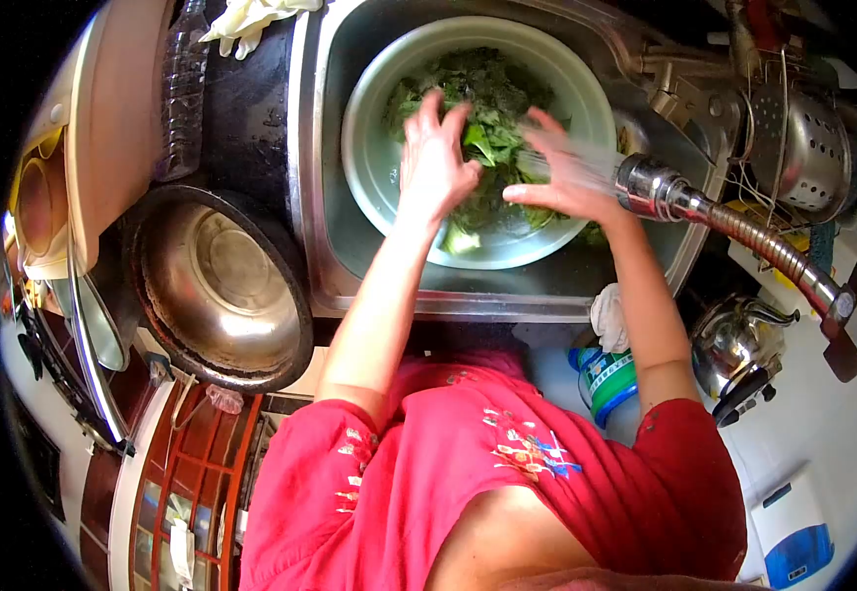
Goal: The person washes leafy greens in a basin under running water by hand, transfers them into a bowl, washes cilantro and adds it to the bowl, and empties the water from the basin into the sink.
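Note:
A pale green basin (361,182) stands in the steel sink, with leafy greens (492,94) sitting in water inside it. Over the left part of the greens is my left hand (436,158), fingers apart and pointing down at the leaves. A bright green leaf (479,145) shows beside its fingertips. My right hand (568,177) is at the basin's right side, thumb and fingers spread, close to the leaves. Water (586,165) sprays from the flexible faucet (650,187) across the back of this hand. Neither hand visibly grips anything.
Around the basin runs the sink's metal rim (310,197). A large steel bowl (226,261) with a dark rim lies at left, near a plastic bottle (182,94) and pale gloves (251,22). At right are a perforated steel holder (797,148) and a kettle (738,345).

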A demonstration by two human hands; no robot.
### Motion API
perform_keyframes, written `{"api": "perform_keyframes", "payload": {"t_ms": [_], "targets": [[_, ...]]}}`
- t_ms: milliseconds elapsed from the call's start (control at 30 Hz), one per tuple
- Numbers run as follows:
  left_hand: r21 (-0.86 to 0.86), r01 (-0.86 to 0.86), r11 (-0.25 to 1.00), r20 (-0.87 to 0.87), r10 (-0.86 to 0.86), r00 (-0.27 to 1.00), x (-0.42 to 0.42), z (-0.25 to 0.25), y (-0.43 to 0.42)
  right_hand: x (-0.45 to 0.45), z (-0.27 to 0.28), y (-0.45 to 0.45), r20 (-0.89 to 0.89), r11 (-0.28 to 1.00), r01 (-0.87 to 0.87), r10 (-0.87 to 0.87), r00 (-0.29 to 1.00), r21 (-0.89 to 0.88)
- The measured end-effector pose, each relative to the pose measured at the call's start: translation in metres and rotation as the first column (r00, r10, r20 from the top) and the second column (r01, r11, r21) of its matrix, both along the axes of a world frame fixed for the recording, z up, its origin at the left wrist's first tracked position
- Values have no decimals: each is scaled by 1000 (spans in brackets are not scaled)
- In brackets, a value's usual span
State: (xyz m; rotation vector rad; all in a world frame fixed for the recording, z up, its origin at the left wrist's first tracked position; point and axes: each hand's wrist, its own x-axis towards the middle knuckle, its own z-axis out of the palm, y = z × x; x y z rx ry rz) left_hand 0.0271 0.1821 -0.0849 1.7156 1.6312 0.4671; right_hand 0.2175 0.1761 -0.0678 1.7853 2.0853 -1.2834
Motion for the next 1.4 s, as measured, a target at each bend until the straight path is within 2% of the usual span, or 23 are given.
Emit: {"api": "perform_keyframes", "payload": {"t_ms": [33,100,167,233,300,333,367,400,467,500,533,633,700,767,833,900,933,967,1033,1100,1167,1300,1400], "targets": [[34,61,998,-124,-57,991,-2,-4,9,-1,-2,7,16,1000,16,-17,1000,24],[-2,45,999,-184,-44,982,-4,-39,24,-4,-21,21,104,996,9,-18,994,89],[-130,109,986,-289,-143,947,-4,-75,28,-15,-62,25,244,987,-44,6,970,154],[-199,185,962,-359,-248,900,-7,-91,21,-22,-99,21,273,993,-8,-25,962,120],[-205,166,965,-369,-233,900,-12,-100,16,-26,-117,10,261,995,42,-63,963,88],[-128,131,983,-370,-170,913,-12,-102,9,-25,-133,-3,287,972,16,-85,954,236],[-133,97,986,-351,-138,926,-11,-104,5,-19,-170,-20,-3,921,387,-387,922,56],[-137,61,989,-333,-104,937,-11,-104,-2,-11,-214,-38,-219,738,639,-674,705,-216],[-145,6,989,-295,-49,954,-11,-100,-22,-14,-212,-47,-187,666,699,-745,640,-261],[-167,-29,985,-280,-19,960,-9,-101,-30,-27,-165,-54,22,831,555,-555,832,-21],[-197,-88,977,-234,40,971,-7,-95,-40,-36,-131,-64,285,938,310,-344,895,158],[-350,-160,923,-71,144,987,0,-79,-54,-40,-101,-77,6,841,521,-527,850,145],[-392,-159,906,64,200,978,9,-59,-61,-44,-80,-81,-78,772,623,-619,782,124],[-281,-131,951,126,172,977,13,-54,-75,-45,-71,-86,-177,731,665,-642,746,153],[-254,-90,963,147,130,981,11,-26,-71,-40,-53,-86,-285,738,667,-620,731,106],[-251,-56,966,61,74,995,6,-3,-60,-27,-34,-75,-314,850,524,-482,818,58],[-251,-36,967,14,41,999,4,0,-50,-21,-20,-62,-186,931,363,-351,918,35],[-252,-17,968,-34,9,999,1,1,-41,-15,-16,-50,-111,967,250,-253,961,-42],[-67,74,995,-115,-82,990,-4,-14,-16,-7,-24,-28,78,993,122,-121,990,-5],[28,117,993,-148,-112,983,-3,-35,13,-8,-34,1,301,992,-20,-18,953,124],[66,189,980,-187,-174,967,1,-57,37,-15,-52,30,280,966,-141,78,957,215],[-102,297,950,-352,-313,882,2,-96,54,-21,-111,60,336,889,-363,263,904,279],[-299,254,920,-353,-354,866,-12,-102,36,-8,-127,46,348,922,-363,299,889,136]]}}
